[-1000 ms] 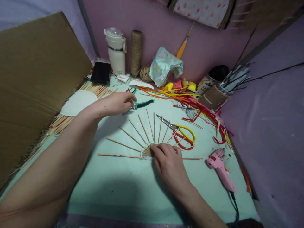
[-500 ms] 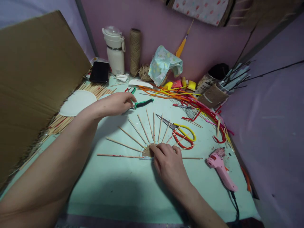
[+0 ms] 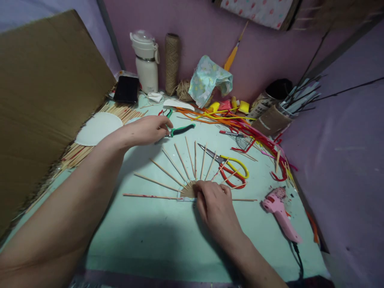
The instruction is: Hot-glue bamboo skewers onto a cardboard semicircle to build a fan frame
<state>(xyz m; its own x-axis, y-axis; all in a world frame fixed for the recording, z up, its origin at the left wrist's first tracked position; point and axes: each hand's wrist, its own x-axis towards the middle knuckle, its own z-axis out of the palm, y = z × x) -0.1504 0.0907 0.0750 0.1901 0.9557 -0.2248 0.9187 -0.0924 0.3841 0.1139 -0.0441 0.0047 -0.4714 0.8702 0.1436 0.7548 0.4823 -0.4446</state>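
Note:
Before me lies a fan of thin wooden sticks (image 3: 168,173) spreading from a small cardboard half-disc (image 3: 186,193) with a pale edge. My right hand (image 3: 216,202) rests on the half-disc's right side, its fingers curled and closed on it, hiding part of the card and some stick ends. My left hand (image 3: 151,129) reaches out at the upper left with fingers curled around the jaw end of green-and-black handled pliers (image 3: 183,130), which lie on the table. The jaws are mostly hidden. Scissors (image 3: 232,168) with red and yellow handles lie beside the right-hand sticks, blades partly beneath them.
A pink glue gun (image 3: 282,218) lies at the right with its cord. Coloured pipe cleaners (image 3: 222,116) curve along the back. Left are a white disc (image 3: 99,129), loose sticks (image 3: 72,156) and a cardboard panel (image 3: 54,88). A white bottle (image 3: 147,68) and twine roll (image 3: 172,64) stand behind.
My right hand's fingers have slid slightly right, showing more of the cardboard half-disc. My left hand stays at the pliers. The view has shifted slightly.

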